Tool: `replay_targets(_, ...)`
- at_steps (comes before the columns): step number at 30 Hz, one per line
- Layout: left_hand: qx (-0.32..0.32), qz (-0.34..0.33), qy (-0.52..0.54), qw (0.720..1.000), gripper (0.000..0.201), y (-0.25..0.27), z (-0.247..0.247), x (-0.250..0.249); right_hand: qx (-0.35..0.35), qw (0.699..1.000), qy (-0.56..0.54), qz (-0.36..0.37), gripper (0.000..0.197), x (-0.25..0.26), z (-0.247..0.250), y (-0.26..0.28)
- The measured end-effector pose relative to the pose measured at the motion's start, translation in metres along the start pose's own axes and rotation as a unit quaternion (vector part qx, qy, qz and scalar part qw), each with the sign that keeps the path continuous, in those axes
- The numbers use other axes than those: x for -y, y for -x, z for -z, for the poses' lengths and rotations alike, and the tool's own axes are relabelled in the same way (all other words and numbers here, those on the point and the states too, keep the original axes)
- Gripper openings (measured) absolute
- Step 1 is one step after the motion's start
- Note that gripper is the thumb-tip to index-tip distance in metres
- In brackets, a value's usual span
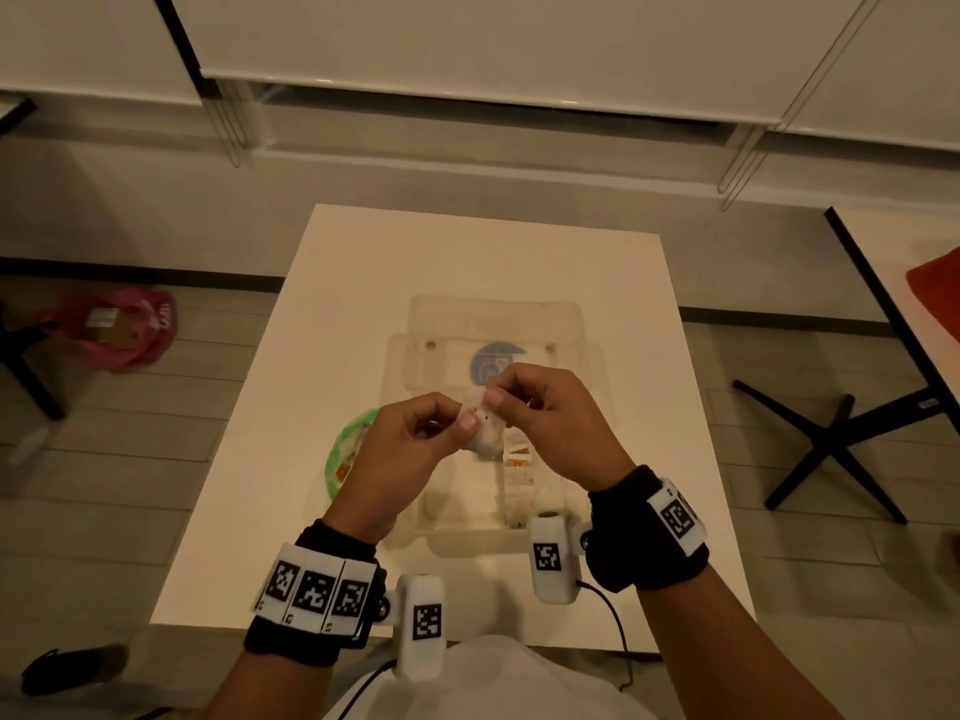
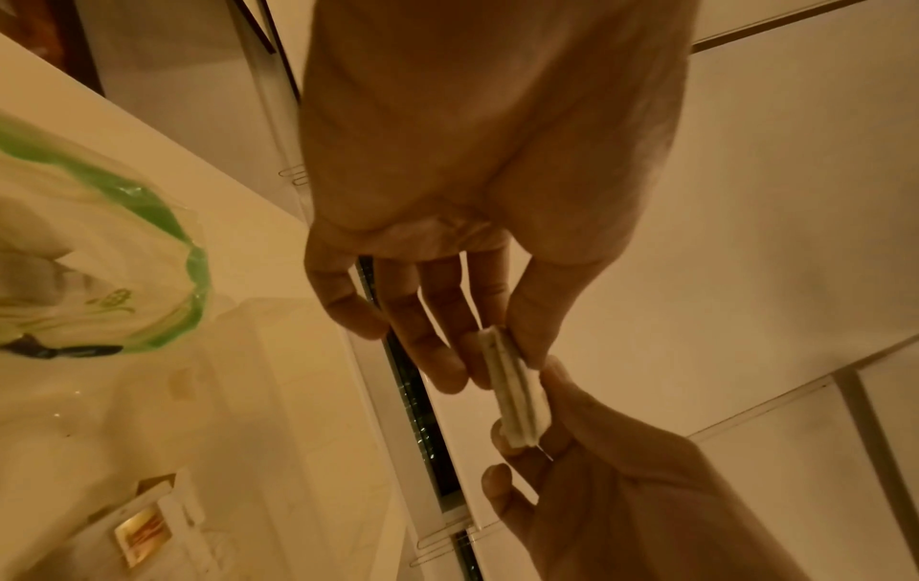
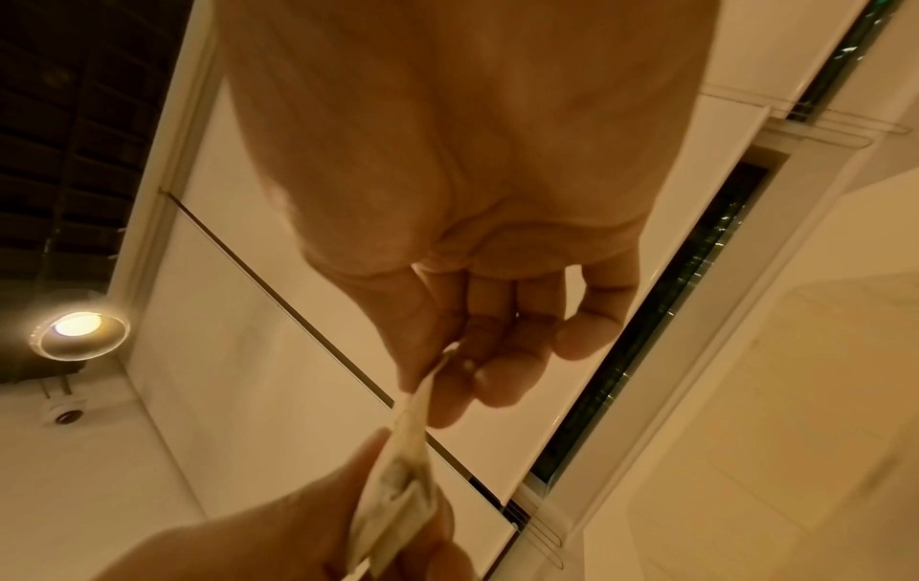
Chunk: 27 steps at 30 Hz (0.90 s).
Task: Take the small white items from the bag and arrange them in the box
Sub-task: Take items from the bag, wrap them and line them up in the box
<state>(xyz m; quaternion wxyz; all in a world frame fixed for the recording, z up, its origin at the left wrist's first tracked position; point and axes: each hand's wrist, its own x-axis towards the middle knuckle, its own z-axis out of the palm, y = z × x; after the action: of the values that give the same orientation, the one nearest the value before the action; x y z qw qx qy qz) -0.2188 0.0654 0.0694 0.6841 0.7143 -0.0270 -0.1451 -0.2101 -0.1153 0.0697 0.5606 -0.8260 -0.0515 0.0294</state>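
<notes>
White table under dim warm light; both hands above clear box. Left hand and right hand each pinch-grip the same small white items. Separate gently, then lower one into a compartment; bag just left.

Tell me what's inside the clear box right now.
In the clear box, a row of small white packets stands along its right part, one with orange print. Both hands, the left hand and right hand, pinching another packet, cover the middle.
</notes>
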Motion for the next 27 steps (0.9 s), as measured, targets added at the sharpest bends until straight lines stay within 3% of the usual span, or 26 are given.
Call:
replay_targets(13, -0.037, -0.025, -0.008, 0.999, 0.010, -0.003, -0.002, 0.000, -0.014, 1.000, 0.007, -0.005, 0.017, 0.001, -0.002, 0.001)
replay_targets(24, -0.041, 0.001, -0.040, 0.998, 0.007, -0.006, 0.002, 0.007, 0.006, 0.999, 0.034, -0.020, 0.014, -0.001, 0.003, -0.001)
replay_targets(27, -0.049, 0.005, -0.041, 0.998, 0.006, -0.007, 0.003, 0.009, -0.016, 0.999, 0.049, -0.008, 0.015, 0.004, 0.008, 0.000)
